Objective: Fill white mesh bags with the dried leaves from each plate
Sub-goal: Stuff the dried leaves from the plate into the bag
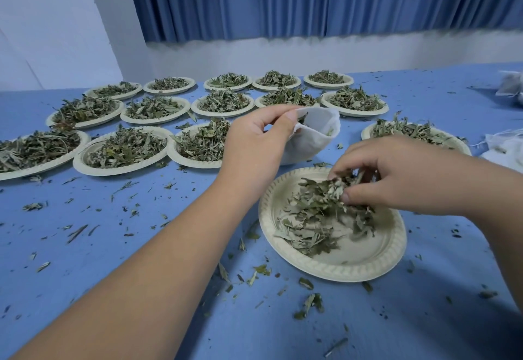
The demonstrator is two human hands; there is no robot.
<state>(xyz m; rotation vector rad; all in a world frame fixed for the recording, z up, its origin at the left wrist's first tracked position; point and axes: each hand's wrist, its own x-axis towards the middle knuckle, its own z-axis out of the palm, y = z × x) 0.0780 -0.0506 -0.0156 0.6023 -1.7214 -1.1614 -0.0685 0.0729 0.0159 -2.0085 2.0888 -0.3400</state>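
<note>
Left hand (254, 136) pinched the mesh bag (314, 136) open for filling.
My right hand (402, 173) clutched leaves (319, 207) on the near plate (368, 263).

Blue curtain (311, 0), white wall (51, 20), blue table (113, 246).

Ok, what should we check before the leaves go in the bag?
1. Bag mouth held open by the left hand: ok.
2. Right hand grips a bunch of leaves: ok.
3. Bag close to the plate: ok, just behind it.
4. Room inside the bag: cannot tell, the inside is mostly hidden.
5. Plate emptied: not ok, many leaves lie on it.
6. Table free of spilled bits: not ok, scraps lie all around.
</note>
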